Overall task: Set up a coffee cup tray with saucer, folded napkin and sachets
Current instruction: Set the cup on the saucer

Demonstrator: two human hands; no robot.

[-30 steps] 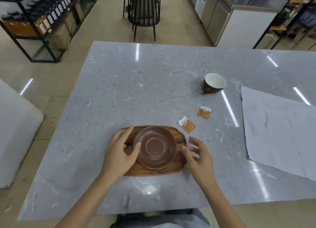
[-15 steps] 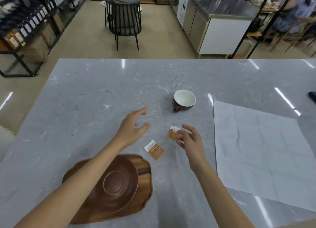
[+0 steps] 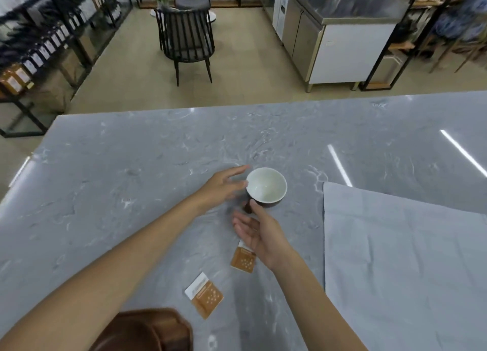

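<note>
A brown coffee cup (image 3: 266, 186) with a white inside stands on the grey marble table (image 3: 131, 171). My left hand (image 3: 224, 186) is at its left side, fingers spread and touching the rim. My right hand (image 3: 259, 232) is just below the cup, open, thumb by the handle. Two orange sachets (image 3: 243, 259) (image 3: 204, 295) lie flat nearer to me. The wooden tray (image 3: 168, 324) with the brown saucer (image 3: 126, 337) shows at the bottom edge, partly hidden by my left forearm. A grey napkin (image 3: 403, 258) lies unfolded to the right.
Beyond the table's far edge stand a black chair (image 3: 185, 37), a steel counter unit (image 3: 337, 34) and dark shelving (image 3: 39, 47) on the left. The table runs out of frame to the right.
Both hands have left the tray and reached forward past the sachets to the cup. The view has tilted up, so the tray now sits at the bottom edge.
</note>
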